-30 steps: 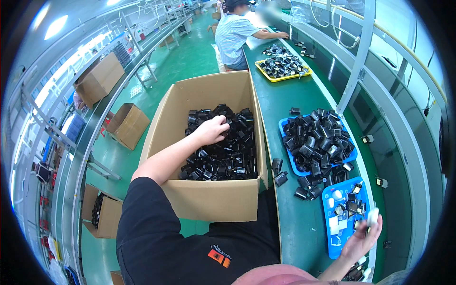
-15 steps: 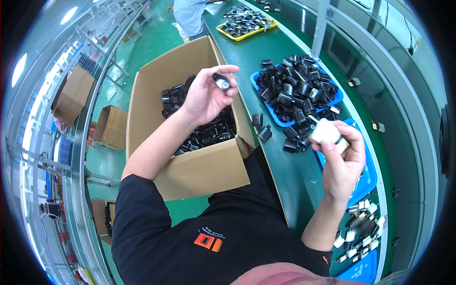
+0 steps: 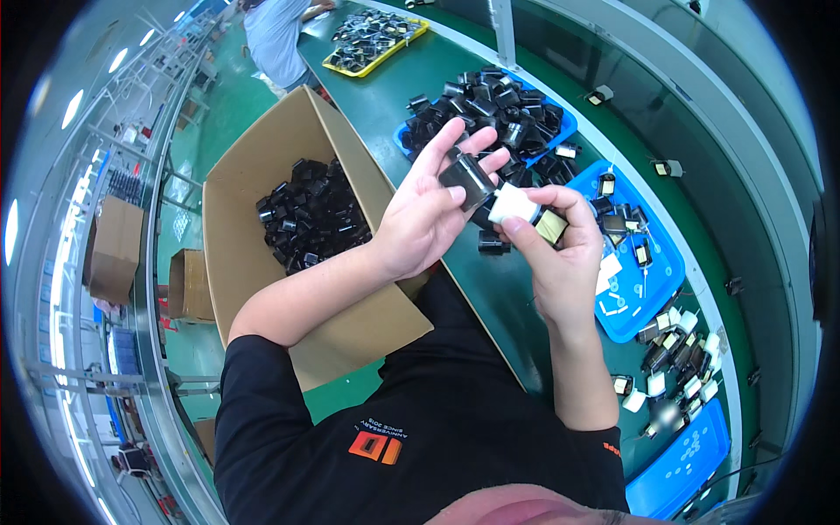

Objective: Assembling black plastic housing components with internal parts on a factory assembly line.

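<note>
Between the thumb and fingers of my left hand (image 3: pixel 420 214) is a glossy black plastic housing (image 3: pixel 472 179), its other fingers stretched out. My right hand (image 3: pixel 569 262) pinches a small part with a white block (image 3: pixel 514 206) at one end and a yellow-labelled body behind it. The white end meets or nearly meets the housing's lower edge; I cannot tell whether it is inside. Beyond the hands, many like housings (image 3: pixel 490 96) are heaped on a blue tray (image 3: pixel 567 140). More black housings (image 3: pixel 315 210) lie in the open cardboard box (image 3: pixel 241 171) at my left.
A second blue tray (image 3: pixel 626 325) holds a few parts and white scraps. Nearer, assembled white-and-black pieces (image 3: pixel 678 350) lie beside a third blue tray (image 3: pixel 647 486). Far along the green bench stand a yellow tray (image 3: pixel 372 70) and another person (image 3: pixel 276 39). Parts sit on the side rail.
My hands have come together from well apart. The left one has swung from above the box to the right, bringing its black housing against the right hand's part. The whole view has shifted.
</note>
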Demonstrator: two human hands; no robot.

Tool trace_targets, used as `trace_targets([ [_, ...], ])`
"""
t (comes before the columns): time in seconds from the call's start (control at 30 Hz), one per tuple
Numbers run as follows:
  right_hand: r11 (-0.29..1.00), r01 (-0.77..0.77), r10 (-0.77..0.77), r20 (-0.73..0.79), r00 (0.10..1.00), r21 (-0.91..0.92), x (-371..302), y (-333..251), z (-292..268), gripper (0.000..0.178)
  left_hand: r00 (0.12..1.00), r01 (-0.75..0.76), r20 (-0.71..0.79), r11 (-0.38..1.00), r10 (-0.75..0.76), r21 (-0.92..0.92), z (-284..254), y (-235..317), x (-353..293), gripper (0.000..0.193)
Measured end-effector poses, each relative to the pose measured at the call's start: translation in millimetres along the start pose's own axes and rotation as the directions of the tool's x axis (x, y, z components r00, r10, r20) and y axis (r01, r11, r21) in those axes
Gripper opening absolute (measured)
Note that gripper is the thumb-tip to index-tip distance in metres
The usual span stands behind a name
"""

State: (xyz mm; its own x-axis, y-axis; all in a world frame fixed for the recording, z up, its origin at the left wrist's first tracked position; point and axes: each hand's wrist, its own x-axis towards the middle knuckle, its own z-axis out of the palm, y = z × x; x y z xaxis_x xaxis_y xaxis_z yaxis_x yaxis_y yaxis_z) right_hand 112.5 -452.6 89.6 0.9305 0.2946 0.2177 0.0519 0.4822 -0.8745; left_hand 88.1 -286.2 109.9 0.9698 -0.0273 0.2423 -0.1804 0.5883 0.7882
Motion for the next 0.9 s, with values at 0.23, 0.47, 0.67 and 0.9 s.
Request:
trace_targets([
  [0.23,0.967,0.140,-0.153,-0.044,0.987,-0.211,8,0,-14,0.026,0.990,0.109,0.040,0.907,-0.137,0.408,-18,-7,-3,0.054],
  [0.47,0.933,0.203,-0.188,0.079,0.979,-0.296,16,3,-22,0.027,0.987,0.130,0.030,0.906,-0.156,0.404,-20,-1,-4,0.050],
  [0.67,0.915,0.212,-0.149,0.201,0.968,-0.344,21,-3,-33,0.026,0.986,0.023,0.130,0.856,-0.105,0.517,-21,-3,-5,0.051],
  [0.9,0.957,0.152,-0.089,0.249,0.964,-0.248,25,9,-40,0.031,0.990,0.032,0.101,0.842,-0.103,0.538,-18,-6,-7,0.048],
])
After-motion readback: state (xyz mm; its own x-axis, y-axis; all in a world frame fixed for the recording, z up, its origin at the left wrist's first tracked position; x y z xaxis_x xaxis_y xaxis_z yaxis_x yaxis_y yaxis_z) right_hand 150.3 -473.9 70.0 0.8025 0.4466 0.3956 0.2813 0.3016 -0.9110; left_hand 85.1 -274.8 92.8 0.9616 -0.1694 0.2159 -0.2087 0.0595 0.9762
